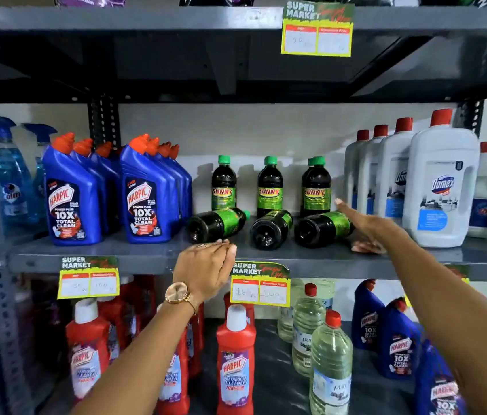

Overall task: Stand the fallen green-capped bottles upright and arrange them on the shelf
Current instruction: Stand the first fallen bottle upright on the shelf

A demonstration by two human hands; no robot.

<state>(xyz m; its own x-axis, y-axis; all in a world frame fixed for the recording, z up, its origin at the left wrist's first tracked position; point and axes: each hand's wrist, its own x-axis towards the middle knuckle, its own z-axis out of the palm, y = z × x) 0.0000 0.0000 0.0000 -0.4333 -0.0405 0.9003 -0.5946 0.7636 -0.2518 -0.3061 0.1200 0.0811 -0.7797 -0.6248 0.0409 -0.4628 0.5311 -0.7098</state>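
Three green-capped bottles lie on their sides on the middle shelf [134,253]. The left fallen bottle [216,224] has its cap pointing right and back. The middle fallen bottle [270,229] and the right fallen bottle [323,228] show their round bottoms to the front. Behind them stand upright bottles of the same kind: one on the left [223,184], one in the middle [269,187], and a pair on the right [316,188], one hiding behind the other. So I think the job has hardly started. All three fallen bottles are yet to be stood up.

The left hand [206,265] sits at the front edge of the shelf, just below the left fallen bottle. Its fingers are curled loosely and hold nothing. The right hand [364,229] reaches in beside the right fallen bottle, right up against it. Its fingers are spread, one pointing up and back, and they hold nothing yet.

There is not much room. Blue bottles [146,199] crowd the left side and big white jugs [442,187] crowd the right. The shelf above hangs low, but the standing bottles fit under it. The fallen bottles lie near the front edge, so one could roll off. Open space sits between the standing bottles and in front of them.
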